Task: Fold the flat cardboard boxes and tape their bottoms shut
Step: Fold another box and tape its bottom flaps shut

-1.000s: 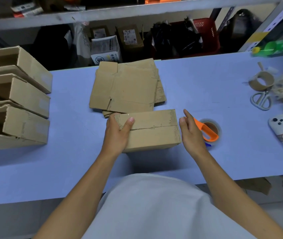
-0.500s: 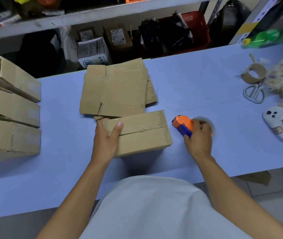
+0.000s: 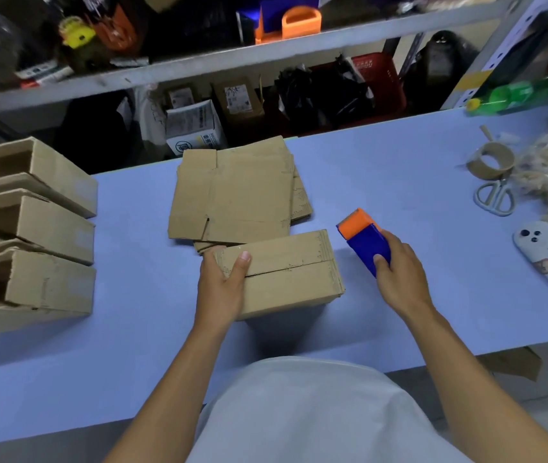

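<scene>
Now we tape | left hand (image 3: pixel 224 282) grips box (image 3: pixel 286 272), flaps shut | right hand (image 3: pixel 399 272) grips tape tool (image 3: pixel 364 240) | we should run it straight along the crack.

I see a pale blue table (image 3: pixel 382 182) in front of a grey metal shelf (image 3: pixel 199 66) crammed with clutter; the light is dim and cool.
</scene>
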